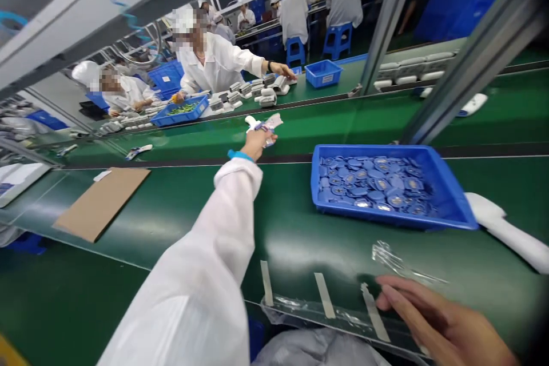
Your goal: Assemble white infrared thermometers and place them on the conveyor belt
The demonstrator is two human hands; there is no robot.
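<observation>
On the green belt-covered counter (295, 246), a flat brown cardboard sheet (102, 203) lies at my far left. My left hand (259, 144), well apart from the other, reaches out and clasps a small white item wrapped in clear plastic (268, 128) above the belt. Further right sits a bright blue plastic tray (446, 183) heaped with round blue-and-silver discs (369, 186), and a crumpled clear plastic film (386, 257) lies just beyond my open, empty right hand (446, 323).
</observation>
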